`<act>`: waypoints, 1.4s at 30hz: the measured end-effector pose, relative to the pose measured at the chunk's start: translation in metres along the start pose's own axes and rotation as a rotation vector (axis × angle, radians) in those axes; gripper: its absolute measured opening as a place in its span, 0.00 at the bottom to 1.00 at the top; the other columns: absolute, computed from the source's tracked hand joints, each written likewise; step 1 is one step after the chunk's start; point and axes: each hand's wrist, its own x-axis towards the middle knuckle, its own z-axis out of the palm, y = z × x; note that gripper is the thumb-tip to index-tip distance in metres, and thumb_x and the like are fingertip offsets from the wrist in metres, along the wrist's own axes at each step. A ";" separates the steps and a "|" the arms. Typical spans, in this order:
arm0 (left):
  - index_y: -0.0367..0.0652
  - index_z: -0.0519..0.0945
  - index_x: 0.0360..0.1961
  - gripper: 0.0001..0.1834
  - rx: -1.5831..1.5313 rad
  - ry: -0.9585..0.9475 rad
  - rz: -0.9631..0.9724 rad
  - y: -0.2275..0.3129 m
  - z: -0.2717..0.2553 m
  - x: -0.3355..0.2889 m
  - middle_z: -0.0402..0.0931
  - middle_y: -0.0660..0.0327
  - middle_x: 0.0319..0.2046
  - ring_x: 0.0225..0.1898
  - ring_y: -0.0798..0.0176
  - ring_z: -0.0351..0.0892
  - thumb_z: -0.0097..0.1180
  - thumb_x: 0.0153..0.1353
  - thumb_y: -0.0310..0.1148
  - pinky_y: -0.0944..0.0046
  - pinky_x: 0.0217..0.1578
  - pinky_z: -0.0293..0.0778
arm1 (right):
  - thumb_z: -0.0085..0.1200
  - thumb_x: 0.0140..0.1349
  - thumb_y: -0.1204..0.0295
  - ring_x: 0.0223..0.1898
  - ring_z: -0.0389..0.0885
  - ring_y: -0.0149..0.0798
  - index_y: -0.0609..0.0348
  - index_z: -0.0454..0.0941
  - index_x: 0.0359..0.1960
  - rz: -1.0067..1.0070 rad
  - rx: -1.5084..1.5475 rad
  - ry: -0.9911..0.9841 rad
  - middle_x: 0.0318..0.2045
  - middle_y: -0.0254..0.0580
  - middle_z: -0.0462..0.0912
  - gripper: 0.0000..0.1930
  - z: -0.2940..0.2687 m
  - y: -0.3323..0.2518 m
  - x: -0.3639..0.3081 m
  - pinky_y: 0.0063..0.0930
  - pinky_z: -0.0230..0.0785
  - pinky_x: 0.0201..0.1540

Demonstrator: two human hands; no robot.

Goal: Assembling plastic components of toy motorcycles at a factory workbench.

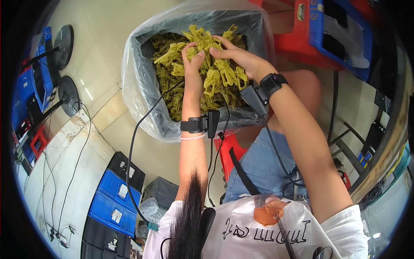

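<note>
A bin lined with a see-through plastic bag (134,93) stands in front of me, filled with yellow-green looped bundles (172,101) that look like tied cords. Over the pile, both my hands close around a clump of brighter yellow-green bundles (205,42). My left hand (193,64) grips its left side, thumb pointing up and fingers curled behind. From the right, my right hand (246,61) holds the same clump, thumb near the left one. More bright bundles (222,77) hang or lie just below my hands; which of these are held I cannot tell.
Each wrist wears a black strap device (200,124) with a cable. A red stool (228,151) edges in by my knee. At the upper right, a blue tray (345,39) sits on a red crate (293,47). Blue and black boxes (114,198) line the left.
</note>
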 end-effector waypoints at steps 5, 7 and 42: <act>0.46 0.65 0.57 0.25 -0.138 -0.003 0.087 0.027 0.016 -0.013 0.68 0.56 0.49 0.52 0.61 0.65 0.51 0.58 0.37 0.59 0.58 0.57 | 0.65 0.50 0.45 0.72 0.45 0.51 0.48 0.47 0.72 -0.161 0.037 -0.042 0.69 0.61 0.49 0.53 0.002 -0.009 -0.024 0.42 0.48 0.68; 0.46 0.65 0.57 0.26 -0.125 -0.032 0.074 0.034 0.020 -0.016 0.68 0.55 0.49 0.52 0.60 0.65 0.51 0.57 0.39 0.59 0.58 0.56 | 0.62 0.56 0.50 0.64 0.65 0.38 0.50 0.50 0.71 -0.180 0.035 0.031 0.63 0.49 0.64 0.46 0.005 -0.013 -0.033 0.32 0.66 0.59; 0.44 0.64 0.56 0.23 -0.137 -0.223 0.394 0.222 0.072 -0.145 0.70 0.55 0.49 0.51 0.59 0.73 0.47 0.61 0.40 0.58 0.52 0.72 | 0.64 0.57 0.58 0.54 0.75 0.40 0.61 0.48 0.69 -0.683 0.198 -0.262 0.55 0.51 0.71 0.45 0.075 -0.117 -0.225 0.33 0.75 0.51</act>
